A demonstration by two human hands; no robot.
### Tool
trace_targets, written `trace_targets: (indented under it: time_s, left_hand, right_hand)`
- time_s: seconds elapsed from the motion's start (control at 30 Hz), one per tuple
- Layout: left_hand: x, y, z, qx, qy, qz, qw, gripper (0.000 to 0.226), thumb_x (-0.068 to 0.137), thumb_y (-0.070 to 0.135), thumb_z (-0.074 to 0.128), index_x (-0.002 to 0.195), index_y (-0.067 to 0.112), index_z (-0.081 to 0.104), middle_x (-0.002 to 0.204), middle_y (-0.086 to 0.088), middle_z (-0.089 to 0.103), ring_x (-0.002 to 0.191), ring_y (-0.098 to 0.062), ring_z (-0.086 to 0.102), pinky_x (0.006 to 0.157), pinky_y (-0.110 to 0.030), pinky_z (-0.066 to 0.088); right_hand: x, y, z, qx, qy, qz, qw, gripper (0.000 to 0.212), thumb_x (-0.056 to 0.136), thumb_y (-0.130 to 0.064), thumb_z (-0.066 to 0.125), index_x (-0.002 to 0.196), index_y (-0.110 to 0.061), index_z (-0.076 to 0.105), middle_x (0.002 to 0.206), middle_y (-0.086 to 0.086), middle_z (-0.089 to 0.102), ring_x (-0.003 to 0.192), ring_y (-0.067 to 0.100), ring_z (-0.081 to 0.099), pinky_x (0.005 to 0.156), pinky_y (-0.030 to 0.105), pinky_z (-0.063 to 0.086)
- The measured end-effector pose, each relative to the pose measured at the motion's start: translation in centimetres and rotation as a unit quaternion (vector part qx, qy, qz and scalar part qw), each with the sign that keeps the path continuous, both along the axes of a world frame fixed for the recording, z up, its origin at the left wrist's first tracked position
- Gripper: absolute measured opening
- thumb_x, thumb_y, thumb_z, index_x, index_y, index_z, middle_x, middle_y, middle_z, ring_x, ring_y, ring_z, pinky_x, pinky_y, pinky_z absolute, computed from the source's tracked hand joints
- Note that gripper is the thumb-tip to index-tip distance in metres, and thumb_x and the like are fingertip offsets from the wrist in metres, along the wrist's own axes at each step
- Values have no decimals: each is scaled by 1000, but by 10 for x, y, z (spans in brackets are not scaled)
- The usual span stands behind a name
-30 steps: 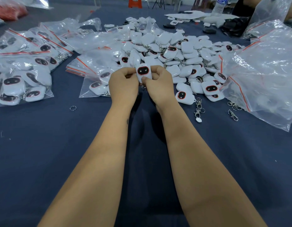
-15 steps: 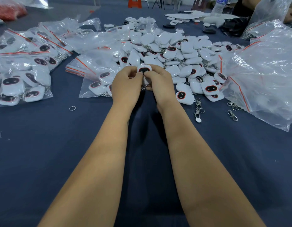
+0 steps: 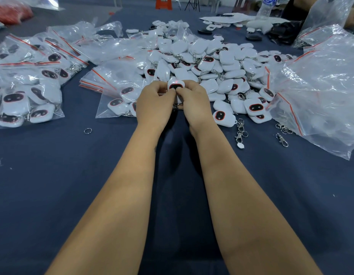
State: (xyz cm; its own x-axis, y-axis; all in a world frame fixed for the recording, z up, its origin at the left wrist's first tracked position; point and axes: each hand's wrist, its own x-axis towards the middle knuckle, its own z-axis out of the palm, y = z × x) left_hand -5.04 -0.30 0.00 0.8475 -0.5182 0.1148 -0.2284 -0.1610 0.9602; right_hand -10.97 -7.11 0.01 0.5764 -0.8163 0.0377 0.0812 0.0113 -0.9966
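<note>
Left hand (image 3: pixel 154 104) and right hand (image 3: pixel 194 102): fingers curled, thumbs and fingertips pinch one key fob (image 3: pixel 175 84) between them, held just above dark blue cloth (image 3: pixel 53 185). Fob: glossy white plastic, rounded square, black oval face with red rim, small red glow near top edge. Just beyond my knuckles: heap of loose fobs (image 3: pixel 211 62), same smooth shells, metal clasps tangled among them. Left: crinkly clear zip bags (image 3: pixel 27 92), red seal strips, fobs inside. Right: big clear bags (image 3: pixel 320 92), contents unclear. Lone split ring (image 3: pixel 87 131) on cloth.

One left hand (image 3: pixel 155 105), one right hand (image 3: pixel 194 103), dozens of white fobs (image 3: pixel 226 57).
</note>
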Motion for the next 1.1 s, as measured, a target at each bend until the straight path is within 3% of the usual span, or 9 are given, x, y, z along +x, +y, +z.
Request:
trace_targets:
  time_s: [0.13,0.33,0.43,0.63,0.77,0.93,1.0,1.1]
  left_hand:
    - [0,0,0,12,-3,2,1000,9,87,31,58,81,36,61,89,10,71,74,-14,61,83,-42,56]
    - [-1,0,0,28,-24,-4,999,18,89,26,56,90,10,64,80,-2,67,67,-18,55,67,-34,47]
    - [-1,0,1,41,-33,-14,999,17,89,25,55,91,9,60,96,-11,68,72,-20,53,68,-33,43]
    - [-1,-1,1,60,-53,-11,997,18,90,26,54,92,9,61,104,-11,65,78,-17,52,62,-26,36]
    - [-3,0,0,19,-34,3,999,18,89,27,55,90,12,64,95,-6,69,74,-17,55,69,-33,46]
    - [-1,-1,-2,-14,-15,-1,1000,16,87,23,49,92,21,64,86,1,65,72,-20,55,70,-38,47]
    - [1,0,-5,2,-40,-3,999,21,86,17,51,102,24,63,89,10,64,73,-14,57,69,-26,48]
    - [1,1,-6,37,-86,-6,996,33,79,8,59,105,29,59,86,19,56,72,3,53,59,-6,38]
  right_hand:
    - [0,0,0,0,-6,0,1000,25,92,1,49,109,1,66,81,2,68,62,1,64,60,16,52]
    - [-2,1,2,2,-9,24,1000,34,87,4,46,67,-17,64,56,-9,63,52,3,58,53,16,45]
    - [-2,1,1,-8,3,13,1000,43,84,4,46,54,-23,57,49,-13,56,50,3,50,52,17,40]
    - [0,1,0,-8,19,8,1000,29,86,1,46,73,-17,66,65,-3,63,63,11,56,63,25,45]
    - [0,3,2,-4,10,7,1000,25,88,-2,49,74,-17,64,70,-2,64,67,11,57,66,26,46]
    - [0,7,2,-16,-25,-29,999,14,91,-5,55,88,-16,63,75,-2,64,66,7,59,67,22,49]
    - [-1,6,1,-46,-41,-71,996,11,93,-9,58,94,-18,62,73,-8,59,64,3,54,68,20,46]
    - [0,3,1,-39,-74,-111,990,11,96,-12,56,101,-22,59,71,-9,53,68,9,51,74,34,48]
